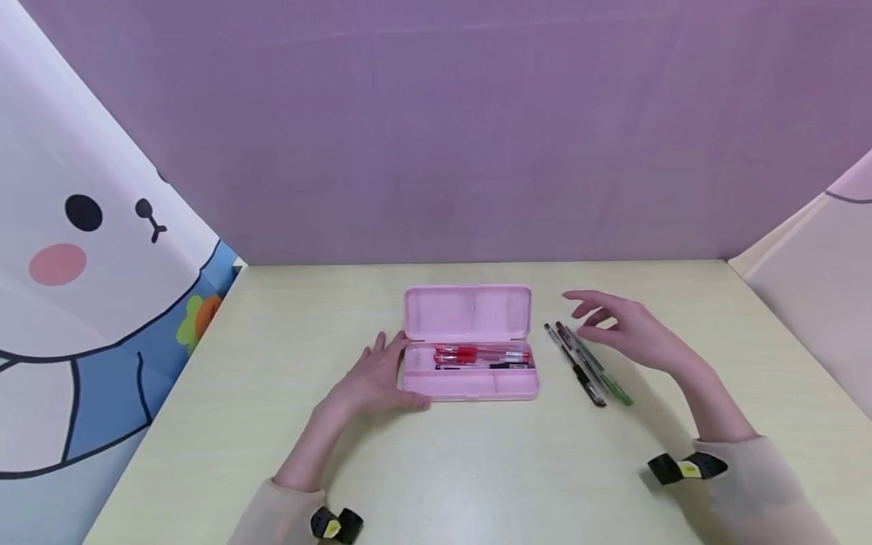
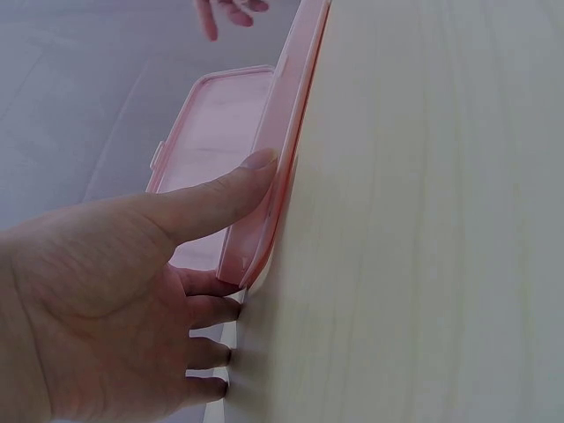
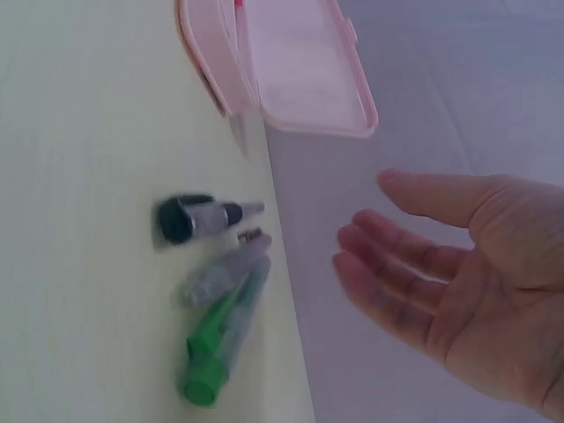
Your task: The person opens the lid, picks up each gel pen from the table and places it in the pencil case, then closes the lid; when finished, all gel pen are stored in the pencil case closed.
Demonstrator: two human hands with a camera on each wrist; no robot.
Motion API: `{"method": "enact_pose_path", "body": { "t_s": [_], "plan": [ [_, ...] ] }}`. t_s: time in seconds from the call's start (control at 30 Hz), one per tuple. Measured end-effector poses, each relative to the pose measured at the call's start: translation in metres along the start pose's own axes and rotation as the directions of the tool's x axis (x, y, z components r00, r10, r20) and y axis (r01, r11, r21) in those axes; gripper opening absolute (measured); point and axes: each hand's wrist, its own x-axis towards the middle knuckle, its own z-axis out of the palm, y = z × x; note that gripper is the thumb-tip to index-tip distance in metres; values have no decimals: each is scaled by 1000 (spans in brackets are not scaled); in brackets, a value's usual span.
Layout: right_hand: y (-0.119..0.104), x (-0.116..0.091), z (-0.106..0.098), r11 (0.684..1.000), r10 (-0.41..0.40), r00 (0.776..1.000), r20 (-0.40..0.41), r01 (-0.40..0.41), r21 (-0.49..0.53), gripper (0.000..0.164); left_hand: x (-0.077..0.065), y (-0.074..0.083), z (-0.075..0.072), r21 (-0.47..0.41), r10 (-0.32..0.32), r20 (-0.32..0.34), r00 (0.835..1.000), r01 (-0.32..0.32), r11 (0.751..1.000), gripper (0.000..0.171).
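A pink pencil case [image 1: 450,387] lies with its lid [image 1: 467,312] folded back. Red pens [image 1: 477,354] and a black-and-clear pen [image 1: 511,366] are inside, in the rear compartment. My left hand [image 1: 373,378] rests against the case's left end, fingers spread; its thumb [image 2: 225,198] touches the front wall. Right of the case lie a black pen [image 1: 582,376], a clear pen with a dark red end [image 3: 220,273] and green-capped pens [image 3: 207,370], side by side. Above their far ends hovers my right hand [image 1: 630,329], holding nothing, its fingers loosely bent.
The pale wooden table [image 1: 477,469] reaches back to a purple curtain [image 1: 477,151]. A cartoon-printed cloth [image 1: 102,318] hangs at the left and a pale cloth [image 1: 817,272] at the right. Each sleeve carries a small black device [image 1: 688,468].
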Motion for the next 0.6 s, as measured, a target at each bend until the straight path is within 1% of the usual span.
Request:
{"method": "enact_pose_path", "body": {
  "t_s": [0.13, 0.27, 0.33, 0.43, 0.6],
  "plan": [
    [8, -3, -5, 999, 50, 994, 93, -51, 13, 67, 1, -1, 0, -2, 3, 0, 1000, -3, 1000, 105],
    [14, -7, -6, 990, 118, 972, 203, -132, 56, 78, 1, 0, 0, -3, 11, 1, 1000, -11, 1000, 104],
    [18, -7, -5, 985, 132, 961, 244, -155, 76, 81, 1, -1, 0, -4, 8, 1, 1000, -8, 1000, 104],
    [23, -7, -3, 978, 143, 949, 280, -179, 104, 85, 1, 0, -1, -3, 5, 2, 1000, -5, 1000, 105],
    [26, -7, 0, 977, 142, 943, 302, -183, 113, 90, 0, 0, 0, 6, 5, 0, 1000, -5, 1000, 105]
  ]
}}
